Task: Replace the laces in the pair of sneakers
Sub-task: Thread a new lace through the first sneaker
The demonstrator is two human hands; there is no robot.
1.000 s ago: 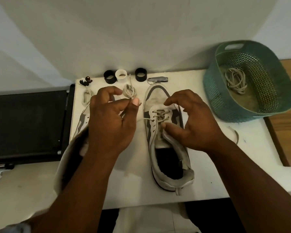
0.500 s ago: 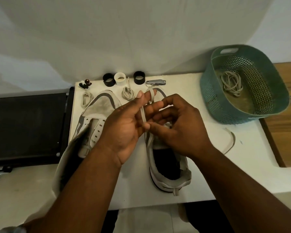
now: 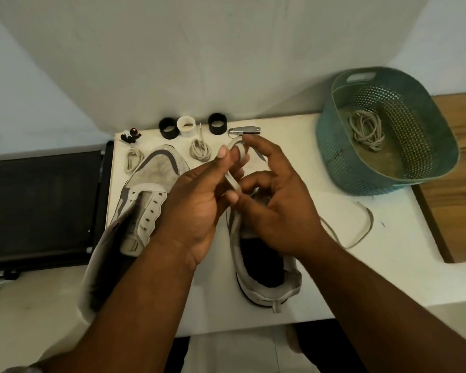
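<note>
Two white and grey sneakers lie on the white table (image 3: 334,278). The left sneaker (image 3: 151,195) has bare eyelets and no lace. The right sneaker (image 3: 267,275) is partly hidden under my hands. Above it, my left hand (image 3: 197,211) and my right hand (image 3: 277,208) both pinch a flat grey lace (image 3: 233,181), which loops up between my fingers. The lace's other end (image 3: 361,230) trails over the table to the right. How far the right sneaker is laced is hidden.
Two coiled laces (image 3: 199,152) (image 3: 132,161) lie at the back. Behind them stand black and white rings (image 3: 186,126), a small dark trinket (image 3: 131,135) and a metal clipper (image 3: 244,130). A teal basket (image 3: 388,173) at right holds another lace (image 3: 366,130). A black panel (image 3: 38,205) is left.
My left hand moved right from over the left sneaker to meet my right hand. Both lifted the lace above the right sneaker, and the left sneaker is now uncovered.
</note>
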